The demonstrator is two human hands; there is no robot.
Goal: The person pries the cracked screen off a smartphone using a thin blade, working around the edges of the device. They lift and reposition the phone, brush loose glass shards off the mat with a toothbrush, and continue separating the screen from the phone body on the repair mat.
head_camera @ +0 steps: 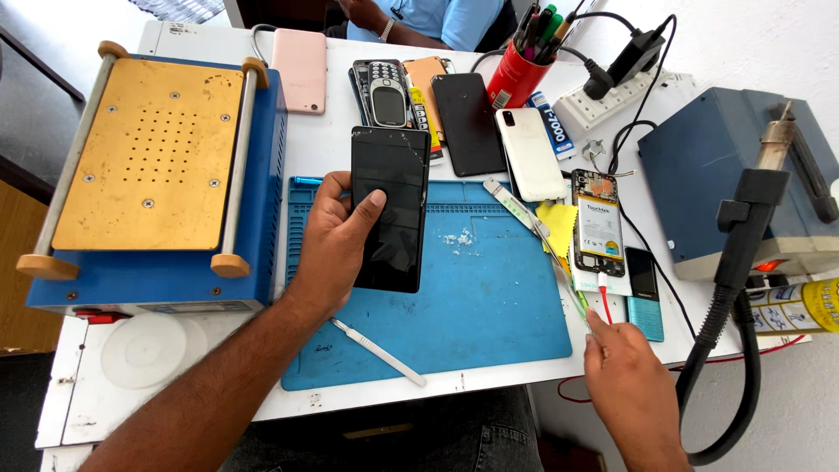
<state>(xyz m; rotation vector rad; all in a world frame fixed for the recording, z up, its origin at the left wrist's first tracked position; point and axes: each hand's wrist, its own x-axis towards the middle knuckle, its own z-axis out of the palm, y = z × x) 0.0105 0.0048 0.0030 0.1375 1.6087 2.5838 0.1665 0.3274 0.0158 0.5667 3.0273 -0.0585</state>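
head view: the left hand holds a black phone by its left edge, thumb laid across the dark glass, fingers hidden behind it. the phone is lifted over the far left part of the blue mat, screen up and tilted toward the camera, likely so the face can be looked over. the right hand reaches to the right edge of the mat, fingers curled near a thin red wire and a long clear strip; whether it pinches either one i cannot tell. just beyond it lies an open phone with its battery showing, beside a small teal phone and a yellow cloth, all within easy reach of that hand. a metal scalpel rests on the near part of the mat, handle toward the left arm. white crumbs sit on the mat's middle. left of the mat stands a blue machine with a brass plate. far on the bench lie a pink phone, a keypad phone, a black phone back and a white phone, laid side by side. a red cup holds pens. at right, a grey station and its black hose. another person's arm is at the far edge.
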